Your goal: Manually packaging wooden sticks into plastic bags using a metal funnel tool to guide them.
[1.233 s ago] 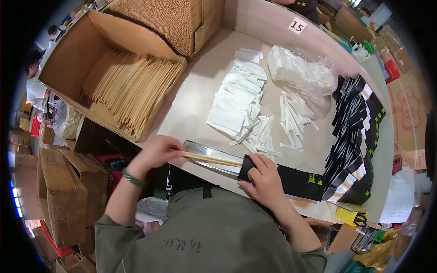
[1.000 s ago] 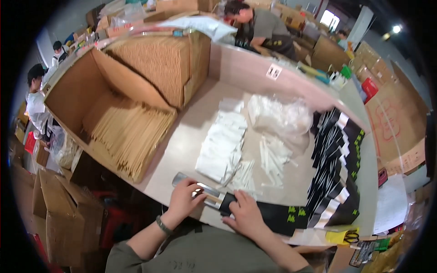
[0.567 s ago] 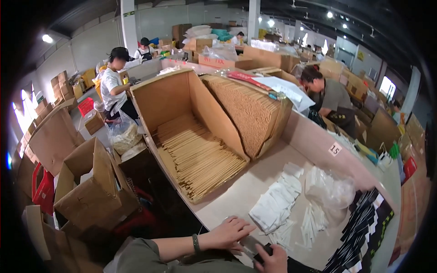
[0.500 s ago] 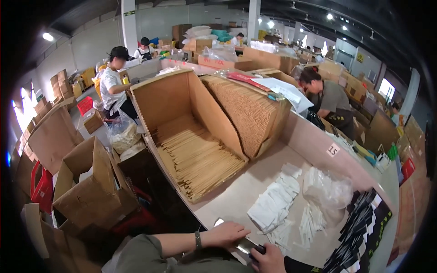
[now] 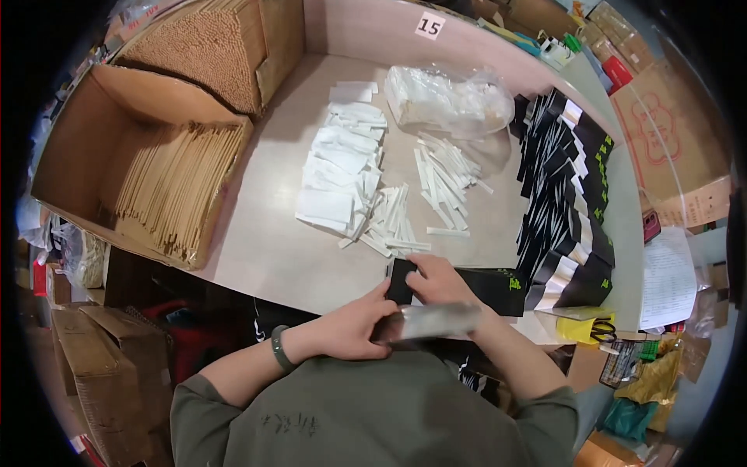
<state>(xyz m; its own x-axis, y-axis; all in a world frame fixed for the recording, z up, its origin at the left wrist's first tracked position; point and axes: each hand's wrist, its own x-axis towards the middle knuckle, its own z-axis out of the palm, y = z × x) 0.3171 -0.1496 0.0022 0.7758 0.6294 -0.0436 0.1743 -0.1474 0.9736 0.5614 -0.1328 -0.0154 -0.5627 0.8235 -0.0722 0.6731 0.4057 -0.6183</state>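
In front of my body, my left hand [image 5: 356, 323] closes around the end of a shiny, silvery flat piece [image 5: 437, 319]. The piece is smeared by motion and crosses in front of my right wrist. My right hand [image 5: 437, 282] pinches a small black sleeve [image 5: 401, 280], and my left fingertips reach its near left edge. A larger black packet [image 5: 494, 288] with green marks lies by my right wrist. Beyond my hands are loose white strips [image 5: 389, 222] and a spread stack of white paper pieces [image 5: 342, 163].
A cardboard box [image 5: 66, 171] of thin brown sticks stands at the left, with another box [image 5: 280, 47] of packed sticks behind it. A clear plastic bag [image 5: 451, 101] lies near the back panel. Overlapping black packets [image 5: 564, 194] line the right side. Scissors [image 5: 603, 331] sit lower right.
The view has swung down and to the right, so the boxes appear farther left. My hands and the silvery piece are higher in view, and my right hand now holds the black sleeve.
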